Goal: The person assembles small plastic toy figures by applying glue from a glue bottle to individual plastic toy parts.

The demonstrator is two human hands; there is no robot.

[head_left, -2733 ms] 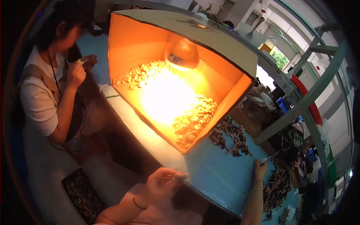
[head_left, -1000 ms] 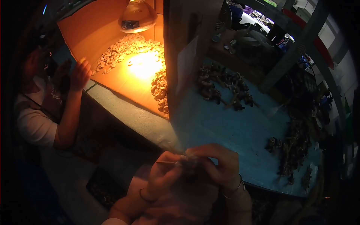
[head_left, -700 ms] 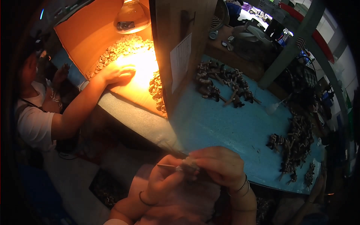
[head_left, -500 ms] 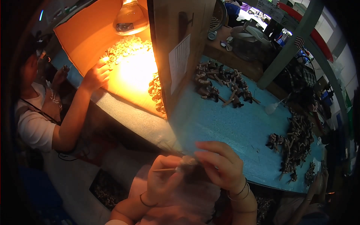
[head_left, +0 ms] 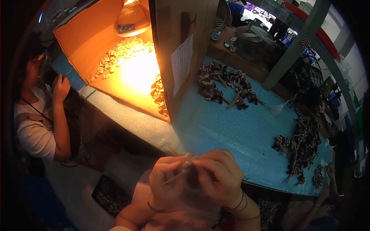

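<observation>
In front of my body, at the lower middle, both hands meet at a small pale piece (head_left: 187,165), mostly hidden by the fingers. My left hand (head_left: 166,180) is closed on it from the left, thumb and fingers pinched together. From the other side, the fingertips of my right hand (head_left: 220,174) close on its upper end. A dark patch shows between the hands below it; I cannot tell whether it is part of the piece or shadow. On the blue tabletop (head_left: 227,142) beyond lie small dark figures (head_left: 306,144) with wooden sticks, in a heap at the right.
More stick figures (head_left: 231,84) lie farther back. A cardboard partition (head_left: 181,50) divides the table; left of it a lit heat lamp (head_left: 133,19) hangs over small pale pieces (head_left: 110,57). Co-workers sit at left (head_left: 38,127) and right (head_left: 327,184). A dark bin (head_left: 111,196) stands below.
My right hand has come down and left, its fingers closing on the piece. The thin stick by my left hand no longer shows. The left co-worker's hand has drawn back from the lamp-lit pile.
</observation>
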